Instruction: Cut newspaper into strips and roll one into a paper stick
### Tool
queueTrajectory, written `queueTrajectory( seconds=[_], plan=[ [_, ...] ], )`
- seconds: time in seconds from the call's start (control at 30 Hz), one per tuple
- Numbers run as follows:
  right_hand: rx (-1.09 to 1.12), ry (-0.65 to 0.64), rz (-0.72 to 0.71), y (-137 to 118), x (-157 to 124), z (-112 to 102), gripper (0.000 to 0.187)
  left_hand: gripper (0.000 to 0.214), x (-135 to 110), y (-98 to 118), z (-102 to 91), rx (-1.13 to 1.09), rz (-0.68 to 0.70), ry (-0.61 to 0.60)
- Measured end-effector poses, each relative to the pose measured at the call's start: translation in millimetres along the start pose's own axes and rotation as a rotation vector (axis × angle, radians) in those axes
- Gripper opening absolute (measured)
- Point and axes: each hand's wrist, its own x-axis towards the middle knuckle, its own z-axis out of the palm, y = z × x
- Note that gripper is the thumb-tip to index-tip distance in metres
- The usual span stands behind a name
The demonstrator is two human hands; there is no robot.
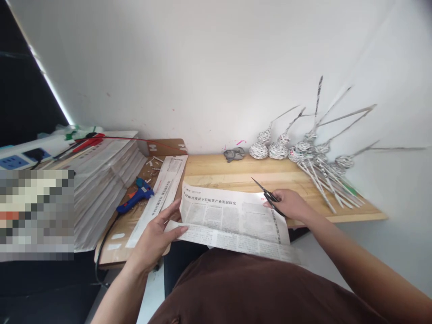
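My left hand (157, 236) pinches the left edge of a folded newspaper sheet (222, 216), thumb on top and fingers behind it. The sheet spans from the table's front edge toward my lap. My right hand (288, 204) is closed round the handles of black scissors (265, 191). Their blades point up and to the left, above the sheet's far right corner, and look nearly closed. My right fingertips are close to that corner; whether they touch the paper I cannot tell. Left of the sheet lies a long newspaper strip (164, 189).
A blue glue gun (137, 198) with a black cord lies on the brown board (114, 252). Stacked newspapers (104, 193) and a white power strip (20, 157) are at left. Several woven paper gourds (259, 150), rolled paper sticks (320, 184) and a grey crumpled thing (234, 155) line the wall.
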Motion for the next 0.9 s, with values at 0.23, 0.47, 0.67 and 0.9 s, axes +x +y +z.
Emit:
queueTrajectory(
  seconds=[0.23, 0.47, 0.67, 0.9],
  plan=[
    [-0.087, 0.209, -0.091, 1.5, 54.3, -26.1, 0.035, 0.097, 34.9, 1.6, 15.5, -0.2, -0.015, 0.039],
    [-0.265, 0.394, -0.038, 6.9, 94.4, -57.7, 0.04, 0.085, 39.3, -3.4, 16.8, -0.187, -0.029, 0.052],
    [-0.337, 0.331, 0.027, 37.2, 78.2, -41.7, 0.038, 0.075, 29.7, -15.1, 8.1, -0.187, -0.051, 0.07],
    [-0.323, 0.321, 0.08, 64.4, 62.7, -26.2, 0.034, 0.074, 25.1, -7.0, 17.8, -0.142, -0.02, 0.083]
  ],
)
